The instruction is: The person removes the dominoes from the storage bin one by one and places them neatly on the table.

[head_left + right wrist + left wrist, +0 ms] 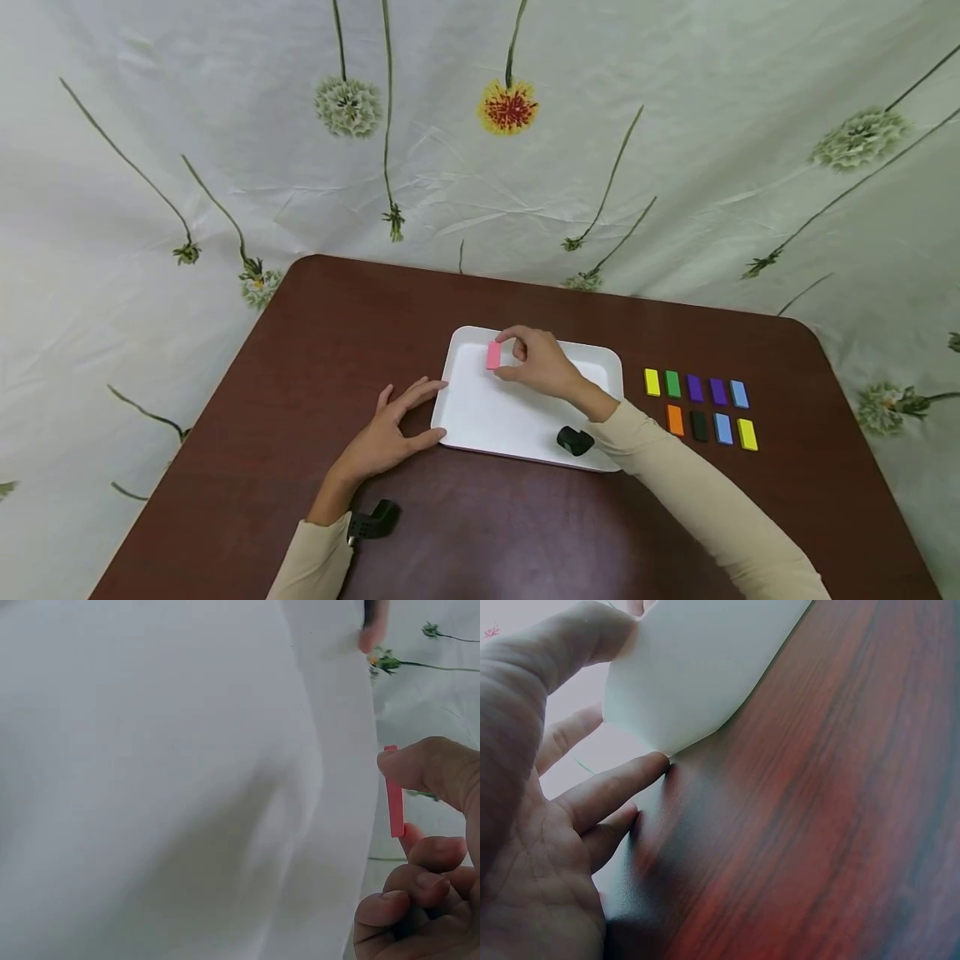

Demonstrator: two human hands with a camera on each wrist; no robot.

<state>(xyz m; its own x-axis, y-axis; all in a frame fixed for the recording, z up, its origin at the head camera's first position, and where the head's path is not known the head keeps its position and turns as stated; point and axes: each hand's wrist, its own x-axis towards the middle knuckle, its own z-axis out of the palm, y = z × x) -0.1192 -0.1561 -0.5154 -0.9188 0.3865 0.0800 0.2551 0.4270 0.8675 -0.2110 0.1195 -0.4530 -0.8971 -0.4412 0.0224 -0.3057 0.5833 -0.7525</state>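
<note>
Over the far left part of a white tray (517, 417), my right hand (542, 363) pinches a pink rectangular block (492, 355) by its two ends, between thumb and index finger. In the right wrist view the pink block (394, 792) shows its narrow side, and the other fingers are curled in toward the palm. My left hand (386, 433) is spread at the tray's left edge, its thumb and fingertips right at the rim. From the left wrist, the fingers (615, 791) reach to the tray's outer wall (697, 667) just above the wood.
Right of the tray lie two rows of coloured blocks, among them a green block (672, 384), an orange block (675, 420) and a black block (699, 426). The brown table (360, 317) meets a flower-print cloth (450, 183) behind. Black wrist cameras sit on both wrists.
</note>
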